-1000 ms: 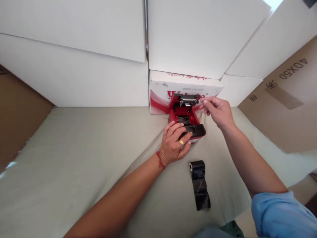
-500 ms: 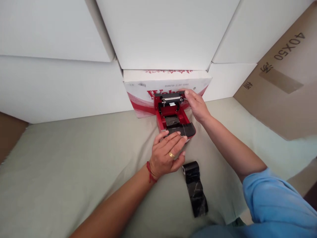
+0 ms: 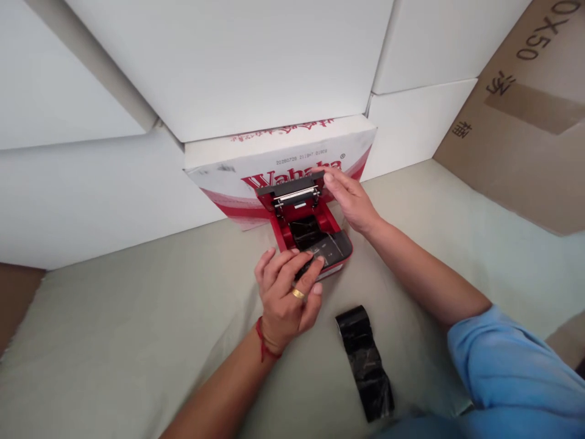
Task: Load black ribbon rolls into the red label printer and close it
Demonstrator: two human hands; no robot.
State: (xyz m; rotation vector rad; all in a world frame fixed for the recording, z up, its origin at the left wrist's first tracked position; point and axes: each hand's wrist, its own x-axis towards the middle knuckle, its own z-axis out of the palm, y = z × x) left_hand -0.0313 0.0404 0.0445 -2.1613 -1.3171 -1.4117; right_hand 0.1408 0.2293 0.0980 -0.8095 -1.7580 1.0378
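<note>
A small red printer-like device [image 3: 305, 221] lies open on the pale cloth, its black lid [image 3: 292, 186] raised at the back. My left hand [image 3: 286, 292] rests on its near black panel, fingers laid flat over the front edge; a gold ring is on one finger. My right hand [image 3: 350, 198] reaches to the right end of the raised lid, fingers curled against it. A black ribbon roll [image 3: 363, 356], partly unrolled, lies on the cloth just right of my left wrist.
A white and red printed box [image 3: 237, 167] stands behind the device. White foam blocks [image 3: 237, 67] form a wall at the back. A brown carton [image 3: 525, 122] leans at the right. The pale cloth [image 3: 114, 341] covers the surface.
My right hand moved in from beside the device and now grips the lid's right end. My left hand shifted slightly on the front panel. The view swung to the right.
</note>
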